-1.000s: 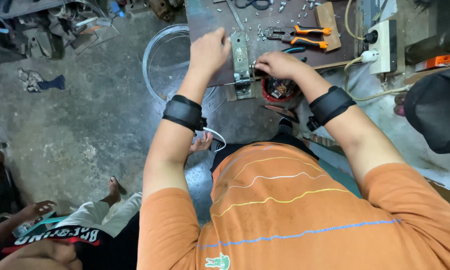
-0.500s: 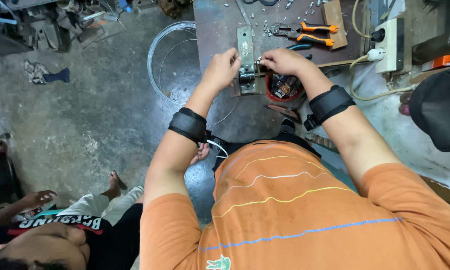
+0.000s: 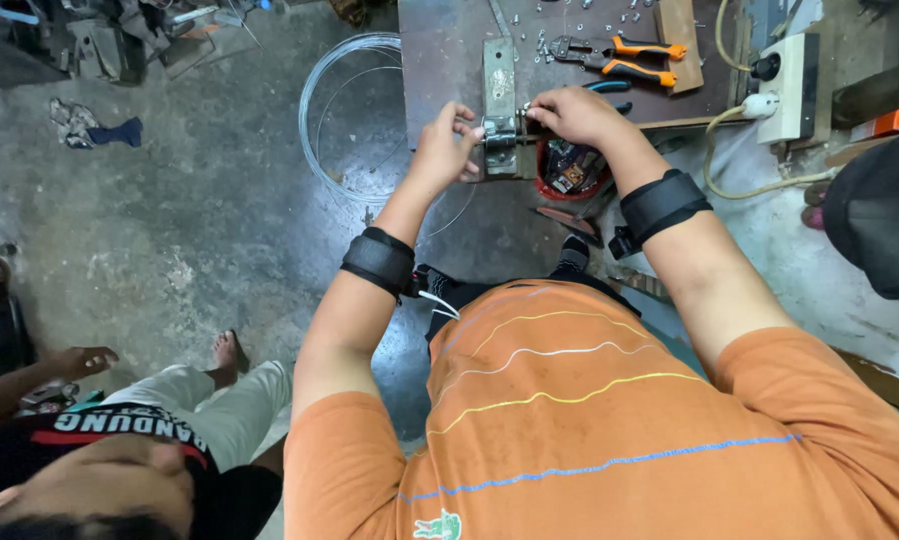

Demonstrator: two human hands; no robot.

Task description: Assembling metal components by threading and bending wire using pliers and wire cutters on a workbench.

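That small metal clamp fixture (image 3: 500, 130) sits at the workbench (image 3: 440, 60) edge, on a flat steel bar (image 3: 498, 70). Looks rigid and heavy; grip its solid sides. Your left hand (image 3: 445, 150) pinches at its left side, your right hand (image 3: 570, 112) pinches its right. Orange-handled pliers (image 3: 620, 58) lie beyond, wire coil (image 3: 350, 120) on the floor.
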